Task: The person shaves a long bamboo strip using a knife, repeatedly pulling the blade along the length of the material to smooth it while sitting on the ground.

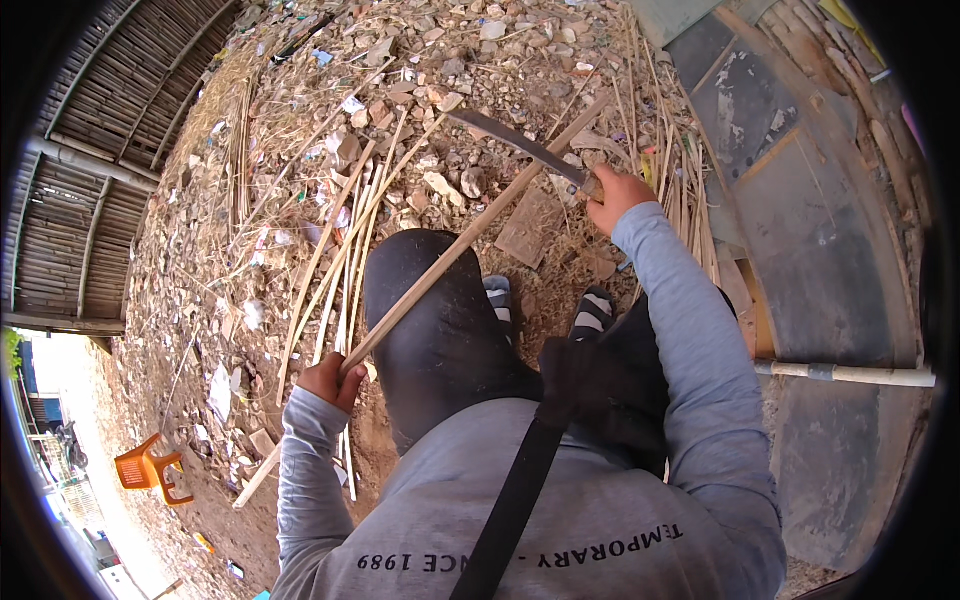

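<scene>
My left hand (332,384) is closed around a long split-bamboo strip (440,268). The strip slants up and to the right over my left thigh, and its lower end sticks out behind my hand. In my right hand (620,198) is the handle of a machete (508,136). Its long dark blade points to the left and crosses the strip near the strip's far part. Whether the edge is cutting into the bamboo I cannot tell.
Thin bamboo strips (352,235) lie left of my legs, and another bundle (684,190) lies to the right. Stones and litter cover the ground around a flat slab (531,228). Dark panels (810,260) stand at right, an orange plastic chair (150,466) at left, by a bamboo wall (75,230).
</scene>
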Demonstrator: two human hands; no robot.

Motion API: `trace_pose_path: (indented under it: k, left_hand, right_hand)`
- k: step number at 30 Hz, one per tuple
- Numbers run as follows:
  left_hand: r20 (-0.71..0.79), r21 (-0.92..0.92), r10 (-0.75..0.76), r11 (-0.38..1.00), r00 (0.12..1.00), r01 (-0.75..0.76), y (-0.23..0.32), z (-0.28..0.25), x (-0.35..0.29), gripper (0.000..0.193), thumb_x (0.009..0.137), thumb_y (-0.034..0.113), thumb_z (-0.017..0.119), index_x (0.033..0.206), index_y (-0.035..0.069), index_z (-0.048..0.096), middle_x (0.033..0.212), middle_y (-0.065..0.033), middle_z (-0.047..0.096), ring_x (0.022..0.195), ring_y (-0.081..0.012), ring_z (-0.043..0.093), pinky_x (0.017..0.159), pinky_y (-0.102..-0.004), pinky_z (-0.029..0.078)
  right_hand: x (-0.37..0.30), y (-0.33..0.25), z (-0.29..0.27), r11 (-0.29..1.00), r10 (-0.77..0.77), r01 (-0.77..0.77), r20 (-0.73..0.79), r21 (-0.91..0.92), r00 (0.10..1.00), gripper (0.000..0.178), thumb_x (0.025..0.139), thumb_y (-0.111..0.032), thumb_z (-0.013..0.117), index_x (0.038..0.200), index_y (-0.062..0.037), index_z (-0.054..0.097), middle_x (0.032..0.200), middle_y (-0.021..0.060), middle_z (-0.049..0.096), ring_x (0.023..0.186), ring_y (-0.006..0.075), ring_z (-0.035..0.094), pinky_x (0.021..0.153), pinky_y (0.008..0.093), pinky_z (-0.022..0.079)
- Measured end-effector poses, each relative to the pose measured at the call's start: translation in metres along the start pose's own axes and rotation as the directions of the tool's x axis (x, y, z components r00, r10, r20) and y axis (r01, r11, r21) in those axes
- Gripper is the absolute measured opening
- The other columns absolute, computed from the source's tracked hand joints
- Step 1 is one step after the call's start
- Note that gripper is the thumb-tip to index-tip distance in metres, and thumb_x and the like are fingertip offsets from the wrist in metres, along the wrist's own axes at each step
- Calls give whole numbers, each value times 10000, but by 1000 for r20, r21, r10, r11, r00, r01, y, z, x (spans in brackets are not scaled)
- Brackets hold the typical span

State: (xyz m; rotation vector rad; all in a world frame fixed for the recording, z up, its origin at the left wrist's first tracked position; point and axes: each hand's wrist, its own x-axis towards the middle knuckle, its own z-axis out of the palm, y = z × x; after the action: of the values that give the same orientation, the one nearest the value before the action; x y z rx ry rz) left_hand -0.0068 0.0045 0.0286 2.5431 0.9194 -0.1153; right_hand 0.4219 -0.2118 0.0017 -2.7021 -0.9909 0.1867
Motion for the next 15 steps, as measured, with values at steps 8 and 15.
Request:
trace_pose_path:
  k: [8,15]
  left_hand:
    - [0,-2,-41,999,999,41,-1,10,0,378,896,390,616,822,26,544,596,-198,588,590,-412,612,536,-475,469]
    - [-87,52,13,999,996,-9,-9,24,3,339,841,343,691,811,45,532,604,-196,591,584,-414,611,528,-483,477]
  right_hand:
    - [-26,-57,-1,941,-321,331,137,-63,937,312,767,-277,690,970,-81,555,791,159,662,793,380,650,732,471,525]
    - [3,-36,8,977,-207,207,1,45,978,285,760,-266,681,974,-88,621,775,160,653,799,372,648,725,475,517]
